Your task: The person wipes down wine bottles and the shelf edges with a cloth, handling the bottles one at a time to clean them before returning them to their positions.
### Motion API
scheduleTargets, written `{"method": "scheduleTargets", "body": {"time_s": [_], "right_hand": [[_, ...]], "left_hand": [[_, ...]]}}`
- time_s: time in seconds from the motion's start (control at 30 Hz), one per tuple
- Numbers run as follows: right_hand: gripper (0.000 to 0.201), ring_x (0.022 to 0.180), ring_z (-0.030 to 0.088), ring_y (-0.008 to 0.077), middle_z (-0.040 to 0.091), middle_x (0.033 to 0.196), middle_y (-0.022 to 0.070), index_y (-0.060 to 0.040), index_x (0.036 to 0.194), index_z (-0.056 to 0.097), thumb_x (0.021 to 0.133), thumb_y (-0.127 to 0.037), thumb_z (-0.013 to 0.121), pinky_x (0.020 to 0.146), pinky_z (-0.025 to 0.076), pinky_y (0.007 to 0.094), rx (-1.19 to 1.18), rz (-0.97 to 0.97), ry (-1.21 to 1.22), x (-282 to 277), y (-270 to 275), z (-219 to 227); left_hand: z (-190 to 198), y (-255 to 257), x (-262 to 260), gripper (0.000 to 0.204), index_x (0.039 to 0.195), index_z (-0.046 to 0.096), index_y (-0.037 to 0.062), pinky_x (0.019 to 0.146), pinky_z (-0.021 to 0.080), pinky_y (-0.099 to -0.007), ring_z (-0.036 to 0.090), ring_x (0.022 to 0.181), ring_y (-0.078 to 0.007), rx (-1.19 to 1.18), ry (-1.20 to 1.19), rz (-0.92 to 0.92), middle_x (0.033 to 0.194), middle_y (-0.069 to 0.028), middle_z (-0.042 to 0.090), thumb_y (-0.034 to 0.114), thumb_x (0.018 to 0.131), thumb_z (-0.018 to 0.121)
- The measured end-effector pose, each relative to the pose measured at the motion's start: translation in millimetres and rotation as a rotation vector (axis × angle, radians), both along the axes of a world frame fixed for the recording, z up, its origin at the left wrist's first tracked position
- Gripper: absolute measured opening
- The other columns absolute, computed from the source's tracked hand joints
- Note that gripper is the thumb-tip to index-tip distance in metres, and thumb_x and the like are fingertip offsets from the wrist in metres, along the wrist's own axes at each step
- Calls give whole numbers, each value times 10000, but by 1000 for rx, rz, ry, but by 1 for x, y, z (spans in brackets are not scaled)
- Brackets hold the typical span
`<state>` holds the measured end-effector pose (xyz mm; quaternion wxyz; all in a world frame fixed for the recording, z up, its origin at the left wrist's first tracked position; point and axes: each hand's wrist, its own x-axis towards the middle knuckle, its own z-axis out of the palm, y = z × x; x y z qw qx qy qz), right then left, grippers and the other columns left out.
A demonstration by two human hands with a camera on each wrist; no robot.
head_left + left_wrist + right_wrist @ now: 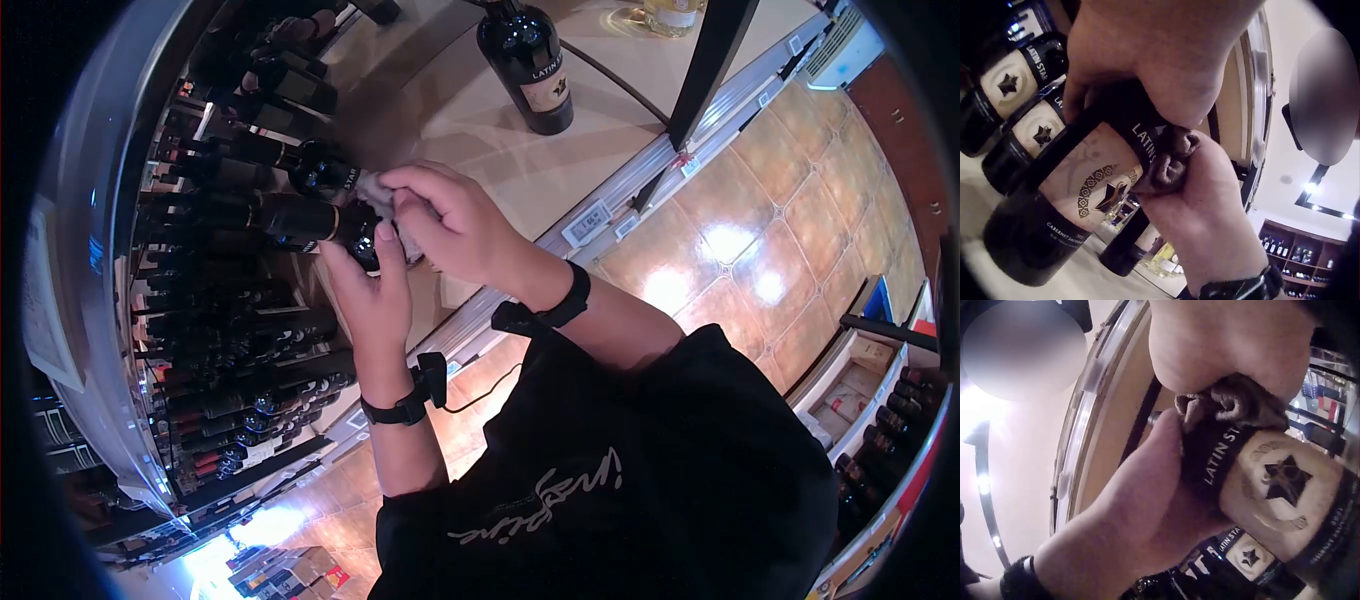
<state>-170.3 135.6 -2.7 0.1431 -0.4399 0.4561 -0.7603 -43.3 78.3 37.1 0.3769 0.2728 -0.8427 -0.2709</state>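
My left hand (372, 300) grips a dark wine bottle (364, 250) around its upper part. In the left wrist view the bottle (1094, 172) shows a cream label with a star. Bunched in my right hand (455, 228) is a greyish cloth (375, 190), pressed against the bottle's shoulder. The right wrist view shows the cloth (1254, 406) folded beneath my right hand (1229, 350), touching the bottle (1279, 487), while my left hand (1141, 500) holds it from the other side. The bottle's neck is largely hidden by the hands.
Another dark bottle (535, 75) stands on the pale shelf (480, 150), with a clear bottle (670, 15) farther back. Rows of dark bottles (240, 320) fill the left side. A black upright post (705, 80) and price tags (587, 222) line the shelf edge.
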Motion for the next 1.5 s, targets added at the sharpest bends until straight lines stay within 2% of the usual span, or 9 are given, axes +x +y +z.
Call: {"method": "scheduleTargets", "body": {"time_s": [0.2,0.3,0.5,0.7,0.8,0.93,1.17,1.3,1.5], "right_hand": [[275,944,690,177,734,1040,156,55,1230,638,1011,-86,550,845,548,324,223,26,-142,2,5,-54],[297,920,728,358,731,988,236,51,1169,671,987,-159,564,811,556,396,366,98,-249,2,12,-65],[321,837,716,332,726,944,218,43,1158,682,995,-199,547,802,557,402,372,-61,-114,2,1,-104],[294,917,677,448,715,946,233,53,1209,645,966,-77,542,880,548,442,358,160,-753,12,6,-45],[364,1084,635,479,662,1127,299,70,1296,577,949,-37,550,983,518,473,97,-109,-97,18,9,-27],[565,1286,493,571,399,1480,398,112,1451,411,928,-30,570,1102,447,513,78,-188,276,35,33,-25],[630,1308,496,535,425,1480,353,80,1477,394,914,-61,638,1087,463,503,420,-22,429,42,72,-61],[625,1216,548,456,511,1385,222,-28,1413,502,841,-84,747,1015,499,471,248,-114,462,39,69,-43],[342,1036,566,309,567,1204,94,-77,1131,700,798,-125,764,888,505,406,85,-308,676,51,49,-44]], "left_hand": [[-1,3,0,499,1478,439,-28,1039,458,-358,592,1180,-233,30,6,30,1322,-179,595,181,1054,600],[-5,0,1,522,1476,432,-36,995,485,-348,617,1128,-227,32,31,25,1274,-181,615,190,1047,623],[-1,2,-1,526,1479,427,-38,992,485,-334,624,1107,-212,46,40,-2,1266,-172,619,200,1052,623],[-3,0,-1,498,1453,449,-37,997,481,-343,617,1108,-212,66,48,6,1251,-167,622,200,1051,622],[-4,-2,2,460,1448,456,-28,1010,466,-344,600,1126,-211,56,19,11,1271,-161,614,184,1063,593],[-3,-3,2,410,1462,448,-11,1036,441,-331,565,1172,-193,-22,-22,-3,1329,-148,593,181,1104,502],[-2,-5,4,450,1489,426,-19,1081,414,-348,543,1233,-223,40,-26,22,1407,-168,553,260,1142,364],[-4,-10,6,463,1531,383,-8,1101,396,-393,556,1268,-316,-2,-44,31,1427,-212,554,220,1128,401],[3,-5,9,460,1528,392,10,1090,399,-382,554,1254,-276,135,-87,75,1421,-198,559,241,1130,405]]}}
